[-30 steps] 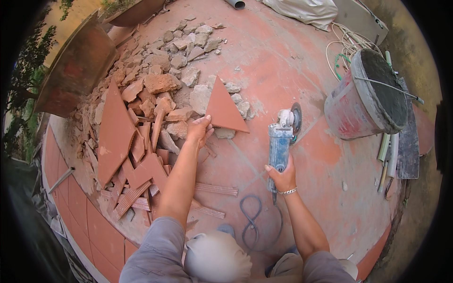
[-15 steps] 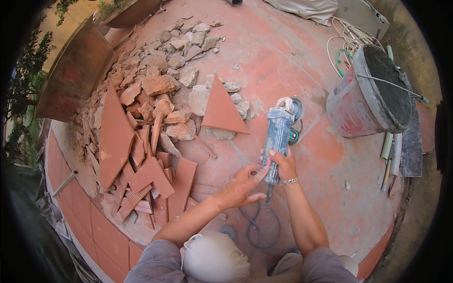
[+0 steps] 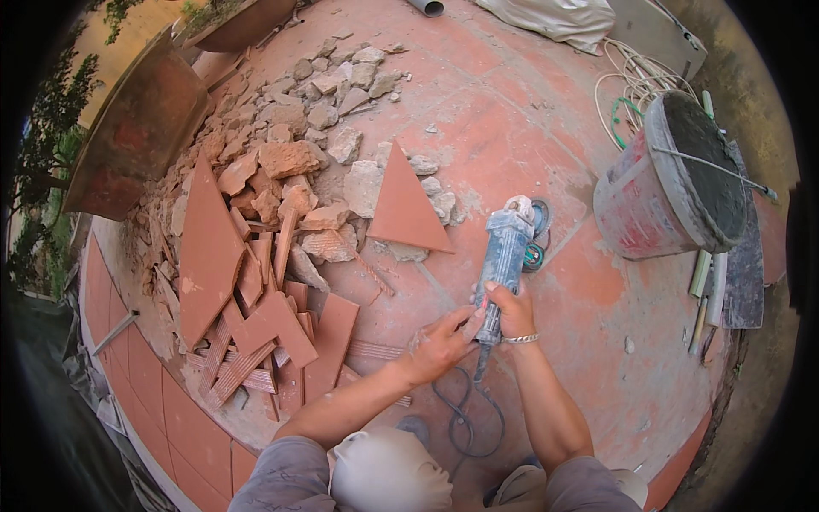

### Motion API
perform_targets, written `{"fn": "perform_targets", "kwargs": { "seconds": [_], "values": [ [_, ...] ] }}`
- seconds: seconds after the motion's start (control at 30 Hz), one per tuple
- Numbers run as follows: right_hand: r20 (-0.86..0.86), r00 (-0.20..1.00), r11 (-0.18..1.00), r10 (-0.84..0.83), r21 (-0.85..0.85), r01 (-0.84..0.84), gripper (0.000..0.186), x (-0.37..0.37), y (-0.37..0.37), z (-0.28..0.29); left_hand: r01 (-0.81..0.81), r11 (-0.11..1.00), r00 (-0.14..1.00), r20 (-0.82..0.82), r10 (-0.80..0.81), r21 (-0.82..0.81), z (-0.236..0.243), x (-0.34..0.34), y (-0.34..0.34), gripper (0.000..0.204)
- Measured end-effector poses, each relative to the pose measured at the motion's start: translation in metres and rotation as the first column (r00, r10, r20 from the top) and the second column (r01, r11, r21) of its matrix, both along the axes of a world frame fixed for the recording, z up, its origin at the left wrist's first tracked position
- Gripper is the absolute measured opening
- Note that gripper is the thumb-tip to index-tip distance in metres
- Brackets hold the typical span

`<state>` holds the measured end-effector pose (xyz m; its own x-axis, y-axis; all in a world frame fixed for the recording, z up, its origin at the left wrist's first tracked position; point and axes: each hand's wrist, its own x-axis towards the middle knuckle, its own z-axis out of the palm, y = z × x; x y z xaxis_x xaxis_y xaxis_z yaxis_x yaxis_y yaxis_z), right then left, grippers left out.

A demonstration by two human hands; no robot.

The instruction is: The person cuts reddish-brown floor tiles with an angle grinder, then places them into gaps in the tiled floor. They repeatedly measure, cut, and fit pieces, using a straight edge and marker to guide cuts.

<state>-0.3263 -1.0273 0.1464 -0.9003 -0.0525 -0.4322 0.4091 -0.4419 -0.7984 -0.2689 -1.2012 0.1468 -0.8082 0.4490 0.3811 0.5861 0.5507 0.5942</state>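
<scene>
A dusty blue-grey angle grinder [image 3: 507,243] points away from me over the tiled floor, its toothed disc [image 3: 541,215] at the far right of its head. Wrapped round the rear of its body is my right hand [image 3: 512,312], with a bracelet at the wrist and the thumb on top. My left hand [image 3: 439,348] meets the left side of the grinder's rear end with curled fingers, the fingertips partly hidden. A dark cord [image 3: 465,410] runs from the tool and loops on the floor. Beside the disc lies a small green-and-black round object [image 3: 534,256].
Cut terracotta tiles [image 3: 328,341] are piled at left, before a heap of rubble [image 3: 290,158]. One triangular tile [image 3: 408,209] leans on stones. At right stands a bucket of grey mortar [image 3: 636,205], near coiled hose [image 3: 631,72] and tools. A rusty wheelbarrow-like tray [image 3: 141,128] is far left.
My left hand's fingers have curled in from a spread pose against the grinder's rear. The grinder appears slightly lower and tilted more to the right in view.
</scene>
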Motion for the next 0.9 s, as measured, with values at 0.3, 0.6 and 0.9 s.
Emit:
{"fn": "perform_targets", "kwargs": {
  "seconds": [0.3, 0.6, 0.9],
  "values": [
    [-0.021, 0.988, 0.957, 0.152, 0.255, -0.142, 0.036, -0.017, -0.014, -0.01, -0.055, 0.998, 0.99, 0.126, 0.056, -0.013, -0.008, -0.04, -0.066, 0.077],
    [-0.215, 0.927, 0.912, 0.308, 0.343, -0.224, 0.039, -0.072, -0.058, 0.016, -0.609, 0.791, 0.597, 0.621, 0.508, -0.06, -0.046, -0.159, -0.14, 0.059],
    [-0.217, 0.918, 0.888, 0.331, 0.4, -0.226, 0.045, -0.083, -0.036, 0.014, -0.695, 0.701, 0.469, 0.842, 0.269, 0.163, -0.071, -0.159, -0.107, 0.054]
  ]
}}
